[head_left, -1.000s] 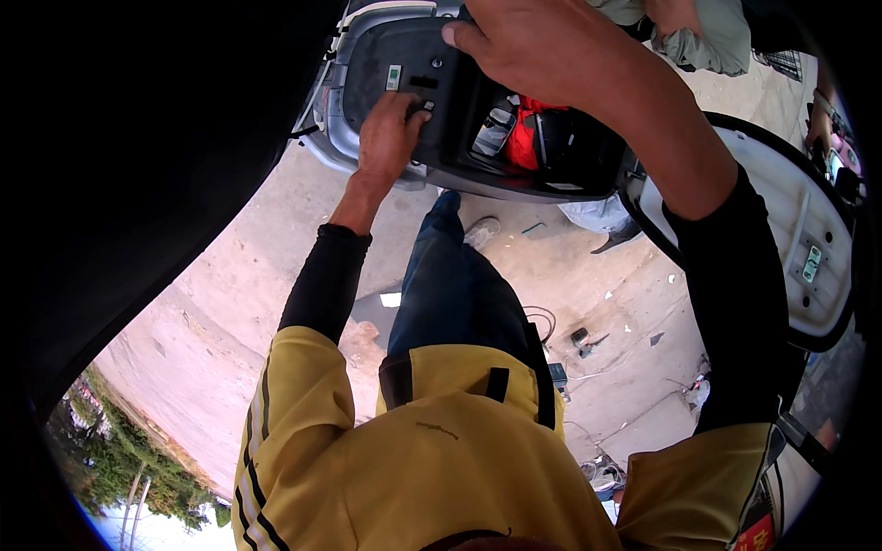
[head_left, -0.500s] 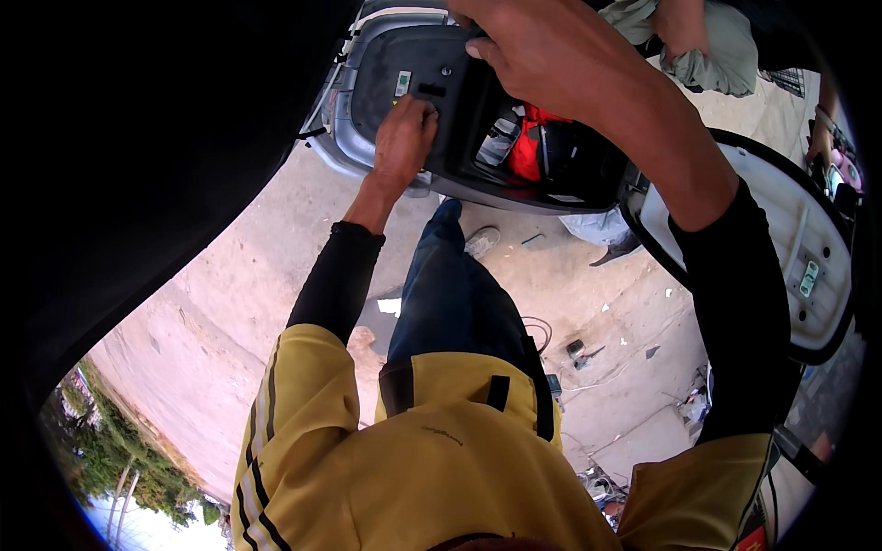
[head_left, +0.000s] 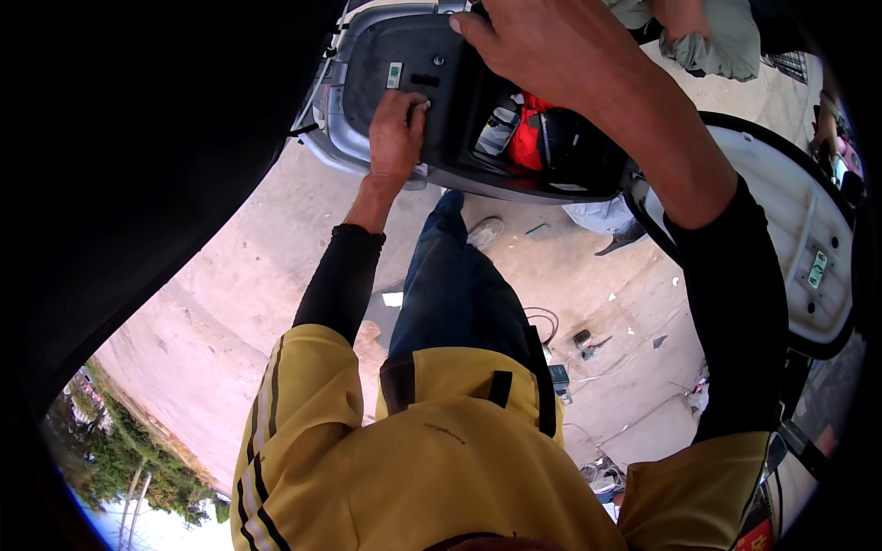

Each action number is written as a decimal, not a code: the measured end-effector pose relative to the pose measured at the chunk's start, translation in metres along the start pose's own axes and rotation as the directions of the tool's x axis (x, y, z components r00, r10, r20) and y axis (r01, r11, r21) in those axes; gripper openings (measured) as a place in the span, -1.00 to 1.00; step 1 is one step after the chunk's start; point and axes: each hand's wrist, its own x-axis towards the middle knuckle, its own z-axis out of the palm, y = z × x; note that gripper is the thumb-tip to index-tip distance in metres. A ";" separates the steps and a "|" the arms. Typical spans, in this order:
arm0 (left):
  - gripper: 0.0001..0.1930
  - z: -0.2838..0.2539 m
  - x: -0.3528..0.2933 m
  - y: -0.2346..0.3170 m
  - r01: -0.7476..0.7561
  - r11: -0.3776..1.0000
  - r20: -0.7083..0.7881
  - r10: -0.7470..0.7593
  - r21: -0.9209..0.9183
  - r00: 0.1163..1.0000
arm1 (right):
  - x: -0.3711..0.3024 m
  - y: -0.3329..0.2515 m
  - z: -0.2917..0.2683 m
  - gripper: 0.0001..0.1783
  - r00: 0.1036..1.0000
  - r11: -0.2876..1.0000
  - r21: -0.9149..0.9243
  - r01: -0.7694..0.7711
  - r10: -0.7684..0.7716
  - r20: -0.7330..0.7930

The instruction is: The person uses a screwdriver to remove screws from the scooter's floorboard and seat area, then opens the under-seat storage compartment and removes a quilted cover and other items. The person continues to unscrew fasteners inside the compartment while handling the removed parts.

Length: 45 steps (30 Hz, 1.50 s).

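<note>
A black plastic panel (head_left: 386, 53) lies at the front of a scooter's open storage compartment (head_left: 478, 174), set in silver bodywork. On this panel my left hand (head_left: 397, 138) rests with its fingers curled together, just below a small slot. Something small and pale may be at its fingertips, too small to name. My right hand (head_left: 533, 41) reaches over to the compartment's far edge. Its thumb shows, while the other fingers are hidden at the picture's upper edge. A red bundle (head_left: 527, 142) and a dark item (head_left: 559, 142) fill the compartment.
The scooter's seat (head_left: 772, 202) stands swung up at the right, pale underside showing. Beyond my right arm is another person's hand (head_left: 680, 20) by grey-green cloth. Cables (head_left: 542, 323) and small debris lie on the ground (head_left: 266, 294). A dark sheet covers the left side.
The view has shifted slightly. My right hand sits a little farther left and up along the far edge. My left hand stays curled on the panel.
</note>
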 end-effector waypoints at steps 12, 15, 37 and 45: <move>-0.90 0.000 0.005 0.007 0.000 0.993 0.078 -0.009 0.114 0.997 | 0.006 0.005 0.006 -0.77 0.999 0.998 0.051 0.030 -0.029 -0.023; -0.90 -0.002 0.010 0.007 -0.031 0.993 0.114 0.018 0.117 0.993 | 0.003 0.007 0.010 -0.79 0.991 0.988 0.124 0.097 -0.084 -0.107; -0.82 -0.007 0.002 0.003 0.041 0.999 0.055 -0.039 -0.029 0.998 | -0.064 0.006 0.029 -0.73 0.978 0.950 0.307 0.058 0.008 -0.211; -0.84 -0.003 -0.001 0.000 0.014 1.000 0.043 -0.014 0.012 0.999 | -0.059 0.004 0.032 -0.74 0.980 0.957 0.283 0.066 -0.009 -0.198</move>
